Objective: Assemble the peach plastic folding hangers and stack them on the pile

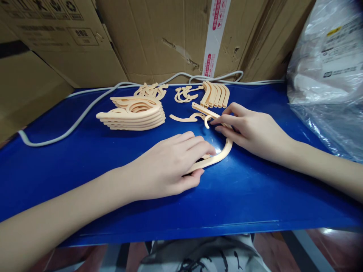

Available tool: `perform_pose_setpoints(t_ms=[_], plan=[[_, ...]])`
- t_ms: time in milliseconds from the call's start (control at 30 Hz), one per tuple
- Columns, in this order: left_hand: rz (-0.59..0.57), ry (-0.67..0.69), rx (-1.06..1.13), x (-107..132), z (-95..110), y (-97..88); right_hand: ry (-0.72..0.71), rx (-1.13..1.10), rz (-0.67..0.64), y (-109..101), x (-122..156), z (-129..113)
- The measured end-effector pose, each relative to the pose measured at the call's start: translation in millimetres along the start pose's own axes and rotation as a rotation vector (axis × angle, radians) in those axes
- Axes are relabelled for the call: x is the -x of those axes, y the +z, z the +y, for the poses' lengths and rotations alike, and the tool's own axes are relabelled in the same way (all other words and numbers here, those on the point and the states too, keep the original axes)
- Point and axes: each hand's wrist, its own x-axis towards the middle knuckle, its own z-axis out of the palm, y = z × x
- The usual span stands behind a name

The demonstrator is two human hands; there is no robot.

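Observation:
A peach plastic folding hanger [219,156] lies between my hands, one curved arm running toward me and another long piece [204,110] slanting away to the left. My left hand [176,162] is closed on the near arm, thumb below and fingers above. The fingers of my right hand [249,126] pinch the far part, covering the place where the pieces meet. By those fingertips shows a small curved hook end [207,122]. Just left of it, a thin curved piece [183,119] rests on the blue table; whether it joins the hanger I cannot tell.
A stack of folded peach hangers [136,117] sits at left. Behind are loose hooks [150,91], more hooks [184,94] and a row of curved arms [217,94]. A white cable [82,119], cardboard boxes [159,45] and a clear plastic bag [326,71] border the blue table [255,200].

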Motion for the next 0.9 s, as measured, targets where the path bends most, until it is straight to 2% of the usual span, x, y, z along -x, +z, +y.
perform_pose_setpoints(t_ms=[133, 333, 567, 667, 900], plan=[[-0.009, -0.005, 0.003, 0.0, -1.6, -1.5, -0.037, -0.029, 0.002, -0.5, -0.3, 2.1], [0.009, -0.018, -0.057, 0.7, -11.8, -4.7, -0.288, 0.001, -0.023, -1.4, -3.1, 13.5], [0.080, -0.016, -0.231, 1.5, -20.4, -10.8, -0.434, 0.036, -0.042, -3.5, -2.5, 14.4], [0.083, -0.077, -0.237, 1.8, -17.2, -12.7, -0.463, 0.060, -0.049, -4.3, -1.7, 10.7], [0.075, -0.342, -0.148, 2.3, -9.2, -12.4, -0.514, 0.080, -0.035, -5.0, 0.1, 3.1]])
